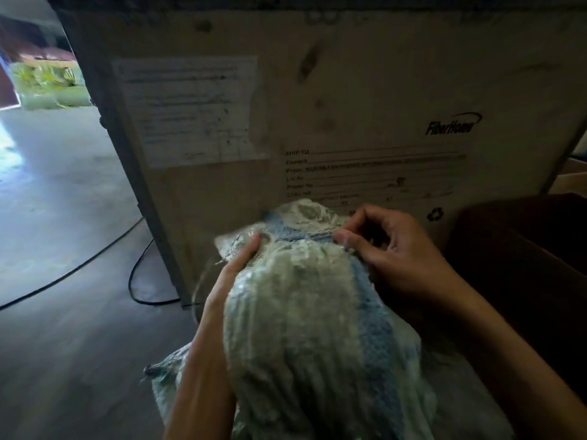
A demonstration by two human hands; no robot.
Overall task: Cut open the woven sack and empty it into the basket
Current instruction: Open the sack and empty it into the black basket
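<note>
A full woven sack (301, 319), pale green-white with a blue stripe, stands upright in front of me. My left hand (235, 265) clasps its left side just below the bunched top. My right hand (390, 252) pinches the top edge at the blue stripe, fingers curled on the fabric or a thread there. Loose pale threads hang from the sack's left side. The blur hides whether a blade is in either hand. No basket can be made out.
A large wooden crate (349, 106) with a paper label and printed shipping text stands right behind the sack. A black cable (95, 258) runs across the concrete floor on the left. A dark brown box-like object (524, 249) sits on the right. Daylight enters at far left.
</note>
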